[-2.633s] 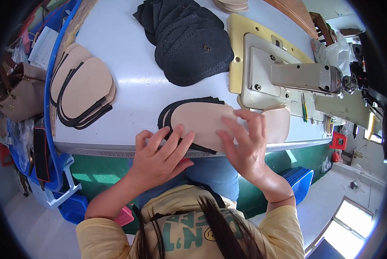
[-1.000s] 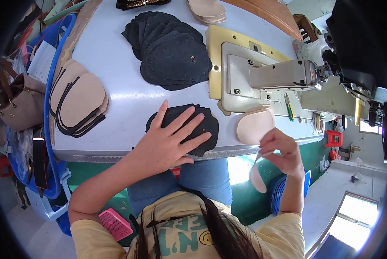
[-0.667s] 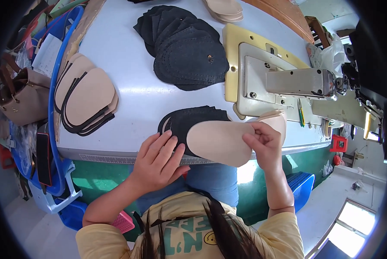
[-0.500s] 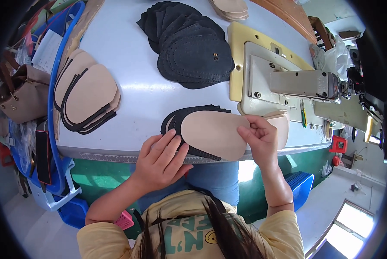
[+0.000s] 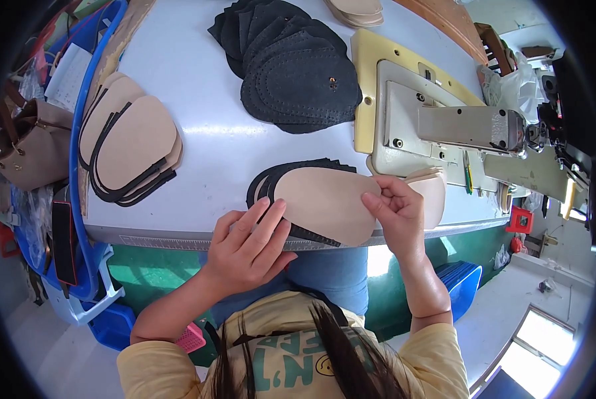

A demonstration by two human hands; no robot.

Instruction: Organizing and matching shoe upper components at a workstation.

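A flat beige rounded piece, leather-like and oval-ended, lies over black curved strips at the table's near edge. My right hand pinches its right end between thumb and fingers. Stretched fingers of my left hand rest at the piece's left end and on the black strips. The left thumb is apart, pointing right. Just behind my right hand sits a small stack of beige pieces, partly hidden.
Overlapping black stitched pieces lie farther back on the white table. At left are beige pieces with black edging. A sewing machine occupies the right. A metal ruler runs along the front edge.
The beige piece and my right hand have shifted slightly left and away from me. One left finger has stretched onto the piece's left edge.
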